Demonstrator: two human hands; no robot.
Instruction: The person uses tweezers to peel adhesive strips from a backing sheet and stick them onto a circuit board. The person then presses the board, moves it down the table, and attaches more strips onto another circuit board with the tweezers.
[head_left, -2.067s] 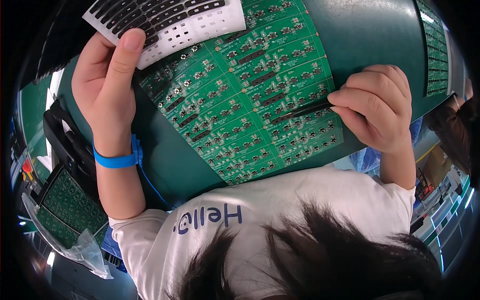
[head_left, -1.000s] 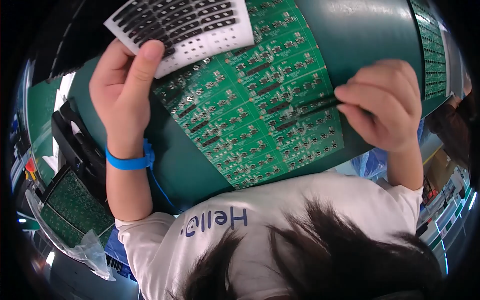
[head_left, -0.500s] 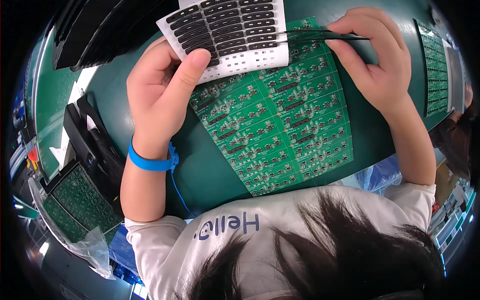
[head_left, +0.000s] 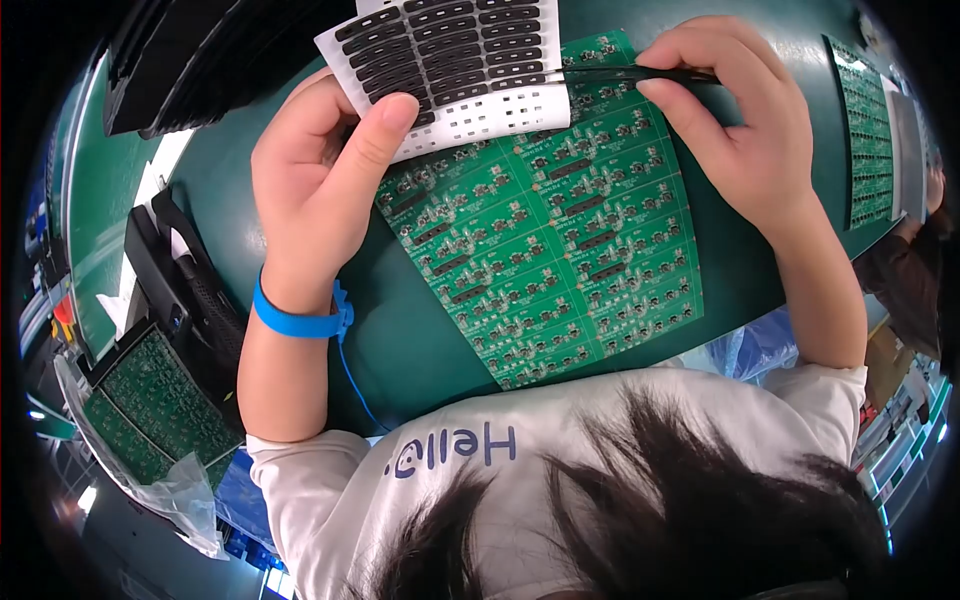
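My left hand (head_left: 325,180) pinches the lower left corner of a white sheet (head_left: 470,118) that bears rows of black oblong pieces. My right hand (head_left: 735,125) holds black tweezers (head_left: 650,73) between thumb and fingers. The tweezers' tips reach the right edge of the sheet, by a black piece in the lowest filled row; whether they grip it I cannot tell. Below the sheet lies a green circuit board panel (head_left: 560,250), partly covered by it, with several black pieces on its two columns of boards.
Another green panel (head_left: 868,140) lies at the right edge of the green table (head_left: 400,340). At the lower left are boards (head_left: 150,400) in a clear bag. A black object (head_left: 185,270) stands left of my wrist with its blue strap (head_left: 298,320). A person's dark sleeve (head_left: 905,270) shows at far right.
My right hand has moved the tweezers up from the panel to the sheet's right edge. My left hand and the sheet appear further right than before. The last half second shows little motion.
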